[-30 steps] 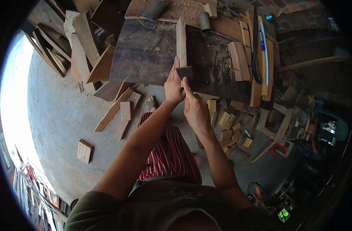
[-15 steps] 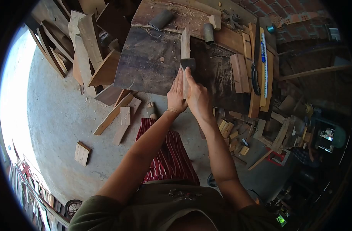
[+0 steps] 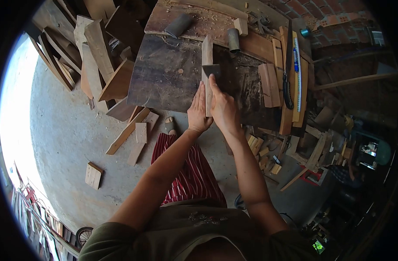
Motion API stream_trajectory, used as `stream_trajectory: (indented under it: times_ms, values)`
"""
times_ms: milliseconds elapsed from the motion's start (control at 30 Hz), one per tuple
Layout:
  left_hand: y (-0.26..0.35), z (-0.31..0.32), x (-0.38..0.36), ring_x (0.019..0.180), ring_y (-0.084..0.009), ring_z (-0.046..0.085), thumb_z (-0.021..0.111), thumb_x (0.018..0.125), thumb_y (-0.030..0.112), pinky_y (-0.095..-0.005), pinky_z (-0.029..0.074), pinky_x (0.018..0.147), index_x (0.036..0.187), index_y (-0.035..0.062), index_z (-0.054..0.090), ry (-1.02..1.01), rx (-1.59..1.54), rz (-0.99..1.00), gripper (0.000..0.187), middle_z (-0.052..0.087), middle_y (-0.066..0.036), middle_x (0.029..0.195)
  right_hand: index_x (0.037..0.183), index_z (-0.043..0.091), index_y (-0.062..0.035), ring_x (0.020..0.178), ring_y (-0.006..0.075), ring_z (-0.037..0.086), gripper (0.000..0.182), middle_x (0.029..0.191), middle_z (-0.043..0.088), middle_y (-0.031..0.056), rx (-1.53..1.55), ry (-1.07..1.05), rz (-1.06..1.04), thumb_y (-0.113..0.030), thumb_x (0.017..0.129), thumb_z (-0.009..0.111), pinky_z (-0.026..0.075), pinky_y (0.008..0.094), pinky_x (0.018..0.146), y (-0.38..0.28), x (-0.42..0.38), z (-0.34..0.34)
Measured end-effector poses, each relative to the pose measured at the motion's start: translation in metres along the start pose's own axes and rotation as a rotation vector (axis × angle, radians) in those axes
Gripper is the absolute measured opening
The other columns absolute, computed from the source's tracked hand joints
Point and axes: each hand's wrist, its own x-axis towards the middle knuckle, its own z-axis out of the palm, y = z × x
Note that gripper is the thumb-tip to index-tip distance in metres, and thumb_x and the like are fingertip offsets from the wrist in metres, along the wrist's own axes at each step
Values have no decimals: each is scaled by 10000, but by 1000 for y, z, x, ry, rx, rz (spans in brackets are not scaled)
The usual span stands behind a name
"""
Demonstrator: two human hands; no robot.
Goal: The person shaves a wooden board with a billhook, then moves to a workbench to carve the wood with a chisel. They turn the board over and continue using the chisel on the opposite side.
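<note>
A pale wooden strip [image 3: 207, 54] points away from me over the near edge of the dark workbench [image 3: 157, 71]. My left hand [image 3: 198, 111] holds its near part, fingers straight and together along the left side; the thumb is hidden. My right hand [image 3: 224, 106] is closed at the strip's right side, its index finger stretched onto a small dark flat piece that looks like sandpaper [image 3: 212, 70]. That piece lies across the strip around its middle. The right hand's other fingers are curled and partly hidden.
Two dark rolled pieces, one on the left [image 3: 180, 25] and one on the right [image 3: 234, 40], lie near a small wood block [image 3: 240, 26]. A handsaw [image 3: 287, 71], a ruler [image 3: 298, 74] and boards lie on the right. Offcuts [image 3: 93, 175] lie on the floor; planks [image 3: 99, 48] lean at left.
The sandpaper-like piece and my right hand have shifted slightly along the strip toward its far end. My left hand stays against the strip. The whole view has tilted a little.
</note>
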Motion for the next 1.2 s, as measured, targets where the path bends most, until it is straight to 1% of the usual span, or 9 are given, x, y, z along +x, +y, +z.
stream_trajectory:
  times_ms: [67,333,467,600,700,900,1133,1167,1200]
  values:
    - [-2,1,1,1411,-381,370,620,788,226,-393,414,1097,1556,-4,145,1,8,13,932,261,-207,1591,1508,380,-171,814,447,666,600,874,652,289,64,5,33,-47,933,499,505,538,692,-3,32,-4]
    - [2,-1,2,1401,-393,376,626,724,162,-395,393,1116,1555,-14,139,-13,9,-4,979,258,-222,1587,1502,392,-190,823,432,676,589,892,651,294,-4,-26,54,-61,940,511,510,532,681,-2,18,-6]
    - [0,-2,3,1407,-388,372,616,736,154,-400,397,1114,1554,-13,134,-20,33,12,964,256,-218,1589,1504,388,-199,771,421,681,608,829,657,265,-40,21,29,-76,926,530,517,523,653,-2,39,-9]
    - [2,-1,2,1405,-389,377,583,784,146,-407,396,1114,1554,-7,138,-14,-13,-8,903,259,-231,1583,1491,417,-202,759,432,681,629,807,659,261,-91,92,-36,-63,892,550,535,516,661,9,5,6]
    - [1,0,6,1387,-406,395,546,811,129,-413,406,1102,1556,0,147,2,98,69,855,281,-233,1575,1499,404,-206,785,432,685,654,828,664,270,-51,51,4,-56,881,558,538,517,662,2,55,-2]
    - [1,0,7,1389,-420,385,565,811,153,-431,378,1121,1551,-21,133,-15,-10,15,875,259,-258,1575,1493,403,-171,841,434,682,624,900,665,278,-75,139,-40,-65,896,549,540,512,674,0,28,3]
    - [-5,0,3,1402,-419,369,581,781,150,-445,350,1139,1551,-31,117,-42,32,38,917,235,-261,1584,1503,388,-169,839,457,668,629,870,660,283,-36,49,27,-62,901,536,537,521,718,-6,74,-4]
    - [-4,0,3,1404,-416,367,586,766,134,-445,348,1141,1552,-30,109,-29,24,41,934,233,-257,1586,1499,398,-175,854,457,670,622,878,660,291,-13,71,-5,-57,903,531,535,522,717,0,61,3]
    - [-1,1,3,1407,-413,365,590,750,118,-444,345,1144,1553,-28,101,-18,10,37,951,232,-254,1588,1494,408,-178,854,454,670,617,883,658,297,-29,247,-166,-57,902,533,528,523,706,1,53,6]
